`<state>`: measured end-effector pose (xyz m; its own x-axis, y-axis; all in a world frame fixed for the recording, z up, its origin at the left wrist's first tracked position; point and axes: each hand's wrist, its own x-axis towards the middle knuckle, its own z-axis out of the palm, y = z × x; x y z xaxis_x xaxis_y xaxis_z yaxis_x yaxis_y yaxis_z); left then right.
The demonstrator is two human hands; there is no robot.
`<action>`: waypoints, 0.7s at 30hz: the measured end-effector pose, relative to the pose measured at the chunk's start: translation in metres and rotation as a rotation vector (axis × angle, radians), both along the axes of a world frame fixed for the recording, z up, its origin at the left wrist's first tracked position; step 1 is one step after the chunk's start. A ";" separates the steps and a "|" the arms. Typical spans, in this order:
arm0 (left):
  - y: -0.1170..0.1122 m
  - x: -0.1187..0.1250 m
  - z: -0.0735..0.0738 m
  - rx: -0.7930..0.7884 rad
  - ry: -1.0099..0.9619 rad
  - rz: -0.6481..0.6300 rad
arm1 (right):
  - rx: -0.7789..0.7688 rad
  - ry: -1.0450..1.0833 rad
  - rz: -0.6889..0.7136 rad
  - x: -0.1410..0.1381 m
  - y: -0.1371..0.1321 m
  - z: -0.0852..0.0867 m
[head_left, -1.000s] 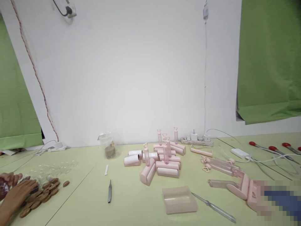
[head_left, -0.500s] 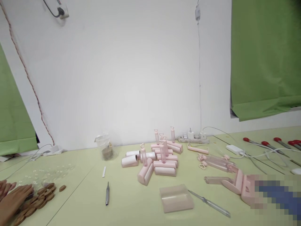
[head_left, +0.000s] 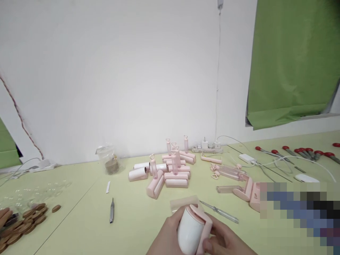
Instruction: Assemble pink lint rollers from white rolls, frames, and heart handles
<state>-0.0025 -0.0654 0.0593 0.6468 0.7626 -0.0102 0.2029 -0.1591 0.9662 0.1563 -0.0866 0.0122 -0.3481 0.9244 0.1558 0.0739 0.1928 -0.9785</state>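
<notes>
Now the roller (head_left: 190,232) is clasped by left hand (head_left: 169,232) and right hand (head_left: 221,237), apparently being worked, steady support likely needed next.

Both hands (head_left: 170,232) close together at lower centre, angled inward, fingers (head_left: 221,227) in a curled grip

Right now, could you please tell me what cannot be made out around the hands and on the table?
All in the head view:
Left hand and right hand: some fingers, hidden behind the pink-and-white piece.
Pale pink sheet: its near part, covered by the left hand and that piece.
Co-worker's hand: mostly cut off by the left edge.
Pink part: its right side, masked by pixelation.
Clear bag: contents, too small to identify.
</notes>
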 end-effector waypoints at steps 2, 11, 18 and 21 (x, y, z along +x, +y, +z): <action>0.001 0.005 -0.001 -0.036 -0.067 0.008 | 0.037 0.049 -0.086 0.003 0.004 0.001; 0.058 -0.022 -0.049 0.332 0.070 0.242 | 0.253 -0.247 -0.283 0.035 0.041 0.040; 0.073 -0.042 -0.096 0.181 0.076 0.135 | 0.517 -0.728 -0.001 0.007 0.070 0.040; 0.076 -0.047 -0.097 0.139 0.023 0.094 | 0.566 -0.891 0.038 -0.008 0.069 0.042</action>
<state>-0.0491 0.0106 -0.0381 0.5730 0.8151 0.0857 0.2454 -0.2704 0.9310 0.1487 -0.0174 0.0540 -0.5761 0.7829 0.2347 0.7058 0.6214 -0.3403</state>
